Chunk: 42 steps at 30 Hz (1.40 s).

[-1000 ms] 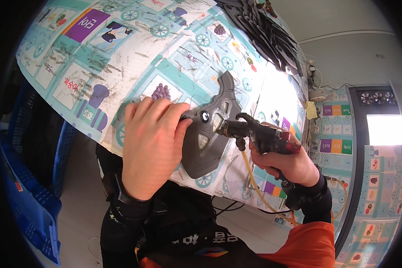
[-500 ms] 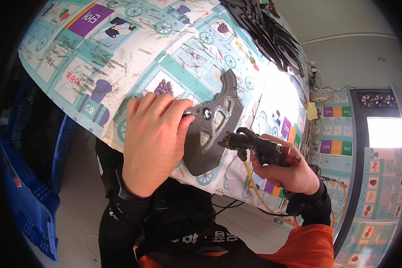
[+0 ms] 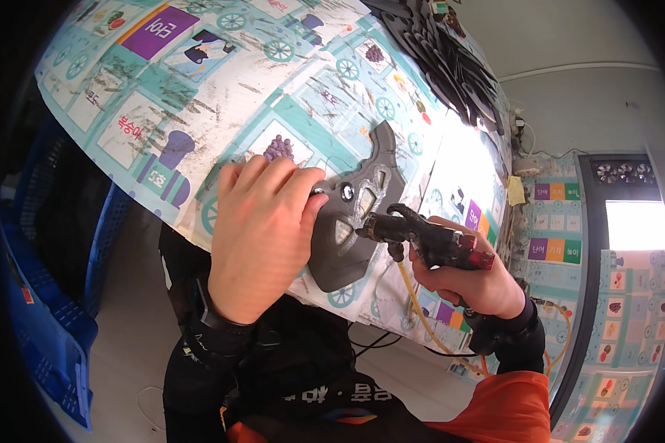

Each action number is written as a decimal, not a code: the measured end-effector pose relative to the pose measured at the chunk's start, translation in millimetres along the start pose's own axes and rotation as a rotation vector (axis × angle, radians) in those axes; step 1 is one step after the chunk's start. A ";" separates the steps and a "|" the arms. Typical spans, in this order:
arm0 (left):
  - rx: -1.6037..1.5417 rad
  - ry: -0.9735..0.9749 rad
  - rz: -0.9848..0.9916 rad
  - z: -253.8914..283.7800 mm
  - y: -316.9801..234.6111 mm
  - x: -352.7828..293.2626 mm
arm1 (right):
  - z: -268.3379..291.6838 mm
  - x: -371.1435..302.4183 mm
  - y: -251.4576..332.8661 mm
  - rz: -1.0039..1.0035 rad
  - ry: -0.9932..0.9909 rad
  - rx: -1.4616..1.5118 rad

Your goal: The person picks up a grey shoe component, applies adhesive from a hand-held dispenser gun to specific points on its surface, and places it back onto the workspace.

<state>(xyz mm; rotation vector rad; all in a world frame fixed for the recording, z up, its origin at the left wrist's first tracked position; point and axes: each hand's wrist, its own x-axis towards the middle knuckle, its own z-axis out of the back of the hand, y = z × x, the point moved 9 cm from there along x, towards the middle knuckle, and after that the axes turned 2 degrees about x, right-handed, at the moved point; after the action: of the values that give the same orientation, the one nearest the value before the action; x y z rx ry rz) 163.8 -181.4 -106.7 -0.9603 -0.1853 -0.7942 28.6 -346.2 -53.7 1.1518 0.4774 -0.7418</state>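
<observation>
A dark grey curved flat part [image 3: 340, 269] with cut-out windows lies on the paper-covered table, its narrow arm pointing away from me. Shiny silvery streaks run round the windows, and a round bright metal piece sits near its left edge. My left hand [image 3: 262, 232] is closed on that left edge, thumb against it; the fingertips are partly hidden. In my right hand [image 3: 484, 284] is a small blackened spray gun [image 3: 428, 238] with a red rear end, fingers wrapped round its grip. Its nozzle points left, over the right edge of the part.
A yellow hose [image 3: 419, 299] hangs from the gun past the table's near edge. Many dark grey parts [image 3: 443, 63] are heaped at the far right of the table [image 3: 222, 81]. Blue plastic baskets [image 3: 48, 325] stand at the left. A dark-framed doorway [image 3: 595, 221] is at the right.
The spray gun has moved slightly left, its nozzle closer over the grey part. My left hand keeps its hold on the part's edge. The whole view has shifted a little.
</observation>
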 end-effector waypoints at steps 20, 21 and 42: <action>-0.008 0.009 -0.004 -0.1 0.7 0.1 | -11.3 2.7 14.1 0.048 0.053 -0.072; -0.009 0.013 -0.003 -0.6 0.8 -0.1 | -11.8 2.1 13.5 0.050 0.054 -0.057; -0.013 0.002 0.007 -1.5 2.3 -2.2 | -17.9 -15.7 -9.0 0.011 0.101 -0.137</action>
<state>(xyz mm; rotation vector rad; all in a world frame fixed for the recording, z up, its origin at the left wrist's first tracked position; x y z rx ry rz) 163.5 -180.7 -110.1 -0.9724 -0.1756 -0.7910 11.9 -327.1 -55.0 1.0656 0.5971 -0.6333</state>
